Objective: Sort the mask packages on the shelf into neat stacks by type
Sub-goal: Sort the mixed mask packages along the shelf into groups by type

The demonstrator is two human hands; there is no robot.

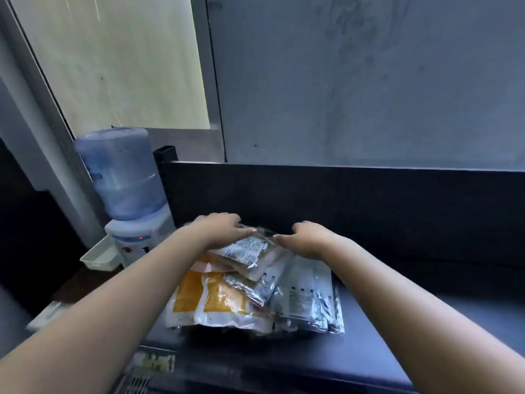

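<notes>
While both arms reach forward, a big gray wall (369,81) fills the back, with a pale yellow panel (119,61) to its left. Below the wall runs a long dark shelf (426,322) with a dark back board (369,200) standing up behind it.

At the left, beside the shelf, stands a water cooler (136,237) with a big blue water bottle (122,172) upside down on top. A small red light glows on the cooler's front. A white tray (96,257) sits just beside the cooler, lower down.

On the shelf lies a messy pile of mask packages (255,288). They overlap each other and are not in neat stacks. The white and orange packages (216,302) are at the front left of the pile. The clear, shiny packages with small black print (309,297) are at the right. One package with black writing (250,251) lies tilted on top, near the back.

The left hand (218,231) rests on the top of the pile, at its back left, with its fingers spread over the packages. The right hand (309,237) is at the back right of the pile, fingers loosely bent and touching the packages. Both hands are blurry, so I cannot tell if either one is really gripping a package or just pressing on it.
</notes>
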